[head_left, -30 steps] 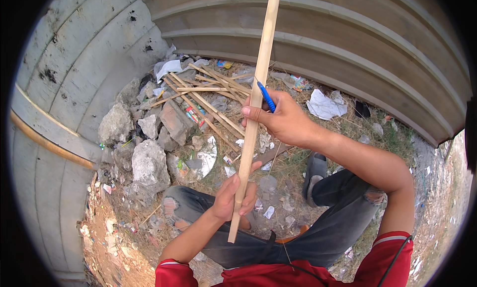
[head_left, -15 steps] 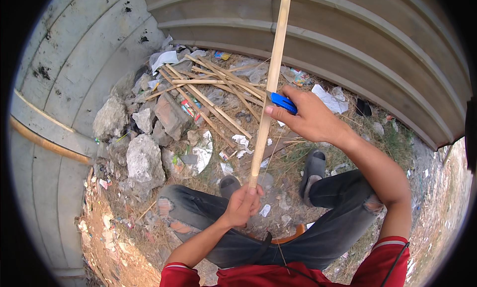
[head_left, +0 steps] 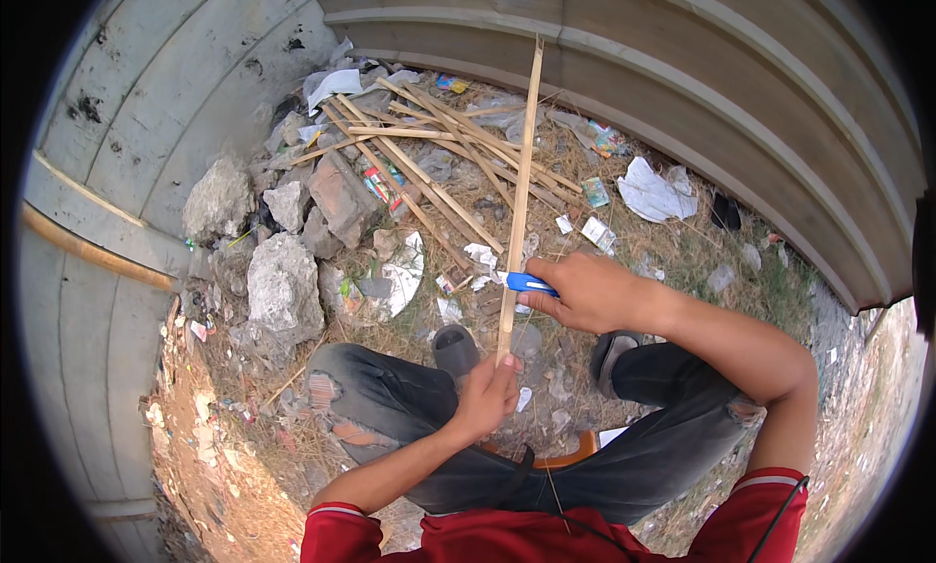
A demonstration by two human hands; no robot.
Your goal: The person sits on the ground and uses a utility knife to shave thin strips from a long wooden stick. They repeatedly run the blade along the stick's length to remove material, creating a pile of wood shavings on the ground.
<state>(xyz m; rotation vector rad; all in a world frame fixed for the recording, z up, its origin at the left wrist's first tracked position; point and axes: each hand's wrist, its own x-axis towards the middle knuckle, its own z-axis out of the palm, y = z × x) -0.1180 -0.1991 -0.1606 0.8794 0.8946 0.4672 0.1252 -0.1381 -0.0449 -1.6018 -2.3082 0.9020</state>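
A long pale wooden strip (head_left: 523, 188), perhaps bamboo, stretches away from me, its far end near the corrugated wall. My left hand (head_left: 487, 395) is closed round its near end, above my lap. My right hand (head_left: 597, 292) grips a blue utility knife (head_left: 532, 283), thumb underneath. The knife's front end lies against the strip a short way beyond my left hand; its blade cannot be made out. Beyond the strip's left side, a loose pile of similar strips (head_left: 419, 178) rests on the littered ground.
Broken rocks (head_left: 281, 295) and a brick-like chunk (head_left: 341, 197) lie to the left. A corrugated metal wall (head_left: 673, 66) closes the far side and a pale panel wall (head_left: 146, 124) the left. White scraps (head_left: 655, 191) litter the dry grass. An orange seat edge (head_left: 570, 453) shows between my legs.
My right hand has drawn the knife down along the strip toward my left hand. The strip's far end has dropped lower and is now in view. My left hand still holds the near end.
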